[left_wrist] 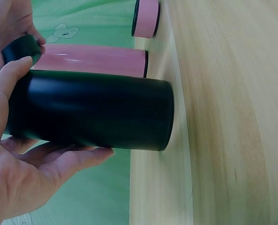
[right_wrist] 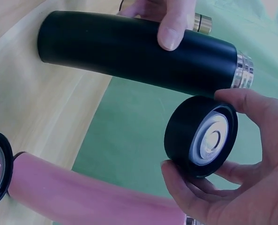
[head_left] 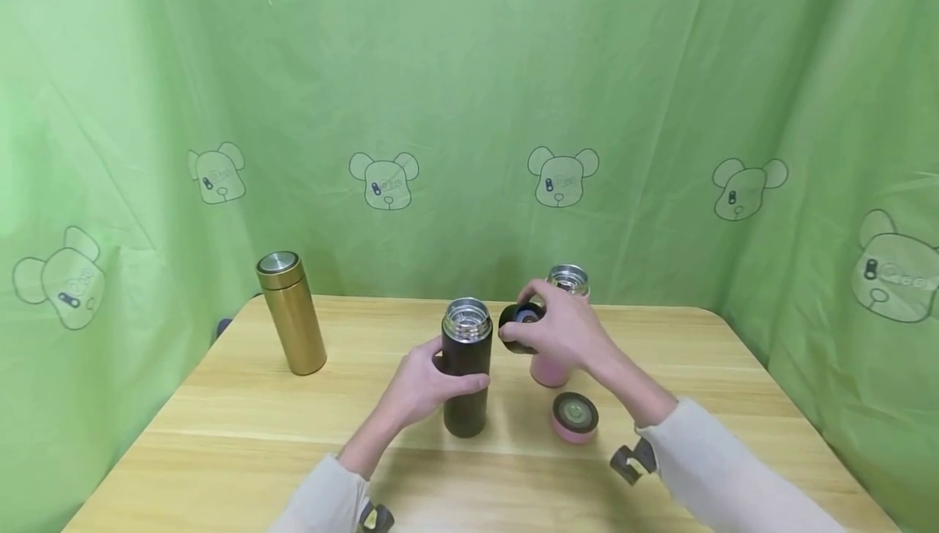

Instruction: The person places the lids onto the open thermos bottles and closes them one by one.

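Note:
A black thermos bottle (head_left: 465, 390) stands upright on the table, its steel threaded mouth uncovered. My left hand (head_left: 425, 385) grips it around the middle, thumb across the front. Just right of the bottle's mouth, my right hand (head_left: 568, 329) holds the black lid (right_wrist: 195, 136) by its rim, with the pale inner side facing out in the right wrist view. Behind that hand is a pink thermos bottle (head_left: 548, 370), also without its lid and partly hidden. The pink lid (head_left: 575, 419) lies upside down on the table in front of it.
A gold thermos bottle (head_left: 295, 317) with its lid on stands at the table's left side. The wooden table (head_left: 242, 451) reaches back to a green curtain (head_left: 469, 93) with bear prints, which also hangs along both sides.

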A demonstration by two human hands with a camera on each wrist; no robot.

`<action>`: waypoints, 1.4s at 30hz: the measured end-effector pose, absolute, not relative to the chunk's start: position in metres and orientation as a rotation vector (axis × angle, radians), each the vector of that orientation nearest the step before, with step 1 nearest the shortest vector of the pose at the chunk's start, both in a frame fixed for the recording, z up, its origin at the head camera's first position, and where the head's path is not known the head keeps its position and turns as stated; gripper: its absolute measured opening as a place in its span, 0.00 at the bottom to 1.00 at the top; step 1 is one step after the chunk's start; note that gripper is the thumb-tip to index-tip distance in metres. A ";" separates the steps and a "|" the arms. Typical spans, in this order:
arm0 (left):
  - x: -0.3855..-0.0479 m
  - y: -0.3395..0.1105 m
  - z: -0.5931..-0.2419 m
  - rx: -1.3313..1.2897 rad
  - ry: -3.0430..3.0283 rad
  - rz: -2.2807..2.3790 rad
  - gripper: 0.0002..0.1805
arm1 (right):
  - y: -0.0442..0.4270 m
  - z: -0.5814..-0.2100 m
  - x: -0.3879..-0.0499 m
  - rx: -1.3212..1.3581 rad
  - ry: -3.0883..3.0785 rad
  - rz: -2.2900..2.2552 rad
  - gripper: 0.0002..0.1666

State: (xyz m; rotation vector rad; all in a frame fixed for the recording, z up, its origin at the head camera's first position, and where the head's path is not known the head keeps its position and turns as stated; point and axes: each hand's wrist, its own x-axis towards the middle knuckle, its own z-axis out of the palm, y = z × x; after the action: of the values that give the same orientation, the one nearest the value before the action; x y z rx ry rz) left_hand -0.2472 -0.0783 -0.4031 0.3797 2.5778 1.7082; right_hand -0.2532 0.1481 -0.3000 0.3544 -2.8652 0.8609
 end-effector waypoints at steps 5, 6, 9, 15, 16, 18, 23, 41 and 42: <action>-0.247 -0.079 -0.403 0.383 2.587 1.702 0.37 | 0.149 -0.292 -0.252 0.380 -2.852 0.880 0.32; -0.247 -0.079 -0.403 0.385 2.589 1.699 0.37 | 0.149 -0.291 -0.252 0.382 -2.847 0.882 0.32; -0.247 -0.079 -0.403 0.379 2.588 1.700 0.38 | 0.150 -0.286 -0.252 0.381 -2.831 0.889 0.34; -0.248 -0.078 -0.404 0.389 2.576 1.709 0.37 | 0.151 -0.281 -0.251 0.366 -2.810 0.955 0.35; -0.247 -0.078 -0.404 0.392 2.575 1.710 0.37 | 0.151 -0.280 -0.251 0.360 -2.805 0.970 0.35; -0.247 -0.078 -0.404 0.391 2.575 1.708 0.37 | 0.151 -0.280 -0.251 0.339 -2.799 0.994 0.35; -0.247 -0.079 -0.404 0.386 2.587 1.697 0.38 | 0.148 -0.277 -0.249 0.283 -2.797 1.026 0.38; -0.246 -0.080 -0.403 0.392 2.582 1.696 0.36 | 0.135 -0.261 -0.242 0.313 -2.726 1.226 0.44; -0.247 -0.080 -0.403 0.393 2.581 1.698 0.36 | 0.134 -0.261 -0.241 0.336 -2.736 1.218 0.45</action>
State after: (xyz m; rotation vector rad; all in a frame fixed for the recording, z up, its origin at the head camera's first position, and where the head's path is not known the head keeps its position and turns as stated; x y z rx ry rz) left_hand -0.2466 -0.0801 -0.4026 0.3932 2.5808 1.6977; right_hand -0.2414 0.1340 -0.2606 0.3363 -2.7364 1.2180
